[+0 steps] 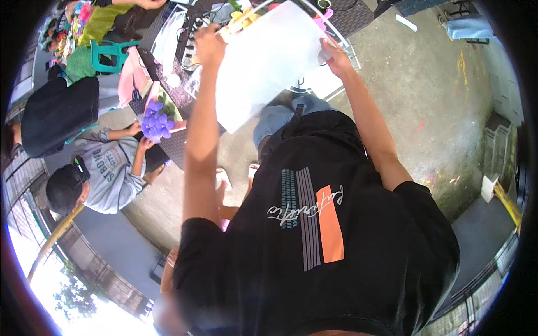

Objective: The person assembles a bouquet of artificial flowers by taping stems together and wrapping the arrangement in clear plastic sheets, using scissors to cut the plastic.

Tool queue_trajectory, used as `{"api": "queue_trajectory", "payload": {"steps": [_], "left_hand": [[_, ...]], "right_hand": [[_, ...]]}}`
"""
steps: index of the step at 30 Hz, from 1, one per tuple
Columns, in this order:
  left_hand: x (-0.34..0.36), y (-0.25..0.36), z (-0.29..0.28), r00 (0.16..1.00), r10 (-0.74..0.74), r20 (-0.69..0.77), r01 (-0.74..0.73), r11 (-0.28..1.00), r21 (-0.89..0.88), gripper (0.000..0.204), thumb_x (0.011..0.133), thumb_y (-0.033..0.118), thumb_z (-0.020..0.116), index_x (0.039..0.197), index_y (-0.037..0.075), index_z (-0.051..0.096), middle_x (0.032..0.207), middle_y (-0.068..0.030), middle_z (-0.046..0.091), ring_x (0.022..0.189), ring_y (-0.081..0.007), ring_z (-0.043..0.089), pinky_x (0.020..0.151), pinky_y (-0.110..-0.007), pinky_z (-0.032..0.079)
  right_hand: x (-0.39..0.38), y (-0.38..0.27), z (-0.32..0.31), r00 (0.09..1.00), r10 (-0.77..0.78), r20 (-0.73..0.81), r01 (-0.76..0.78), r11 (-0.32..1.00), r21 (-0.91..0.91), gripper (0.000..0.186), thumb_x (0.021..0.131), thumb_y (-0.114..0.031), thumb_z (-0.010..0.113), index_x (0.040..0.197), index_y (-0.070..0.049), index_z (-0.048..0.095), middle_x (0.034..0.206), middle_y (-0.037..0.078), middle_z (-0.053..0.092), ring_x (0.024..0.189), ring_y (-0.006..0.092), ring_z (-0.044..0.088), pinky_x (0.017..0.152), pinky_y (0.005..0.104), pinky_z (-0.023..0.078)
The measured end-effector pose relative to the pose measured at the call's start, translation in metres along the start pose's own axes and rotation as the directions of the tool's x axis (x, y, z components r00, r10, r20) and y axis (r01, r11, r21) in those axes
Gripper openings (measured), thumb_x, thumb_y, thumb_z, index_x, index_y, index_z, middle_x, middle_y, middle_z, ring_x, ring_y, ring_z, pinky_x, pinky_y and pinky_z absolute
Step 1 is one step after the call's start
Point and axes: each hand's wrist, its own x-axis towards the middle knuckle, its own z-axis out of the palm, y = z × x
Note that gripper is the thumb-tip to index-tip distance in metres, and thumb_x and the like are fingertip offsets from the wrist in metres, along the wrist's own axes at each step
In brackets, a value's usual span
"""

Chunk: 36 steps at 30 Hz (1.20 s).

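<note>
I hold a large translucent white sheet (269, 61) over the table, angled toward my lap. My left hand (208, 47) has its fingers closed on the sheet's upper left edge. My right hand (337, 57) pinches its right edge between thumb and fingers. Behind the sheet's top are yellow flowers (242, 20), partly hidden, and a small pink item (320, 19). A dark power strip (188, 39) lies just left of my left hand. White papers (316, 81) show beneath the sheet at the right.
A co-worker in grey (106, 171) holds a purple flower bouquet (158, 120) at the left, beside another person in black (59, 112). A teal chair (106, 53) stands farther back. Concrete floor (426, 95) extends right toward steps (499, 137). Another arm (129, 3) shows at the top.
</note>
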Motion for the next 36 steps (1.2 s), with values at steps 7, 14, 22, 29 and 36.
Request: {"api": "queue_trajectory", "payload": {"steps": [7, 14, 22, 29, 36], "left_hand": [[-0.105, 0.149, 0.035, 0.907, -0.046, 0.418, 0.292, 0.783, -0.549, 0.012, 0.086, 0.006, 0.064, 0.097, 0.007, 0.07, 0.089, -0.0133, 0.072, 0.081, -0.0292, 0.071, 0.076, -0.041, 0.055], [-0.022, 0.112, 0.06, 0.949, 0.062, 0.308, 0.105, 0.862, -0.496, 0.014, 0.088, 0.011, 0.068, 0.1, 0.004, 0.071, 0.095, -0.0112, 0.075, 0.081, -0.0219, 0.073, 0.076, -0.034, 0.056], [0.136, 0.113, 0.126, 0.644, -0.063, 0.762, 0.543, 0.739, -0.398, 0.054, 0.081, 0.011, 0.079, 0.128, -0.006, 0.058, 0.085, -0.0132, 0.069, 0.072, -0.02, 0.07, 0.077, -0.039, 0.063], [0.175, 0.113, 0.171, 0.178, 0.048, 0.983, 0.624, 0.767, -0.15, 0.015, 0.087, -0.005, 0.065, 0.073, -0.002, 0.061, 0.076, -0.0103, 0.066, 0.065, -0.016, 0.062, 0.078, -0.04, 0.065], [0.186, 0.11, 0.164, 0.291, 0.12, 0.949, 0.603, 0.748, -0.279, 0.021, 0.088, -0.007, 0.066, 0.108, -0.006, 0.068, 0.107, -0.0183, 0.071, 0.096, -0.0288, 0.073, 0.086, -0.038, 0.063]], "right_hand": [[-0.008, 0.005, -0.008, 0.999, -0.031, -0.028, 0.034, 0.994, 0.105, 0.048, 0.096, -0.016, 0.069, 0.143, -0.014, 0.058, 0.124, 0.003, 0.066, 0.11, 0.0174, 0.063, 0.094, 0.0341, 0.052], [-0.011, -0.001, -0.013, 0.998, -0.048, -0.046, 0.054, 0.988, 0.146, 0.058, 0.1, -0.012, 0.063, 0.153, -0.009, 0.041, 0.131, 0.01, 0.062, 0.117, 0.021, 0.061, 0.1, 0.0355, 0.05], [-0.03, -0.003, -0.011, 0.993, -0.109, -0.054, 0.116, 0.983, 0.142, 0.069, 0.085, 0.012, 0.07, 0.149, -0.004, 0.046, 0.123, 0.017, 0.067, 0.109, 0.0245, 0.067, 0.098, 0.0344, 0.055], [-0.044, -0.003, -0.016, 0.978, -0.209, 0.005, 0.209, 0.978, 0.007, 0.07, 0.086, 0.012, 0.07, 0.149, -0.004, 0.046, 0.123, 0.012, 0.067, 0.109, 0.0202, 0.066, 0.099, 0.0323, 0.054], [-0.054, -0.012, -0.007, 0.942, -0.332, -0.044, 0.325, 0.939, -0.115, 0.061, 0.084, 0.012, 0.07, 0.141, -0.006, 0.058, 0.125, 0.009, 0.069, 0.108, 0.0151, 0.065, 0.095, 0.0298, 0.053]]}}
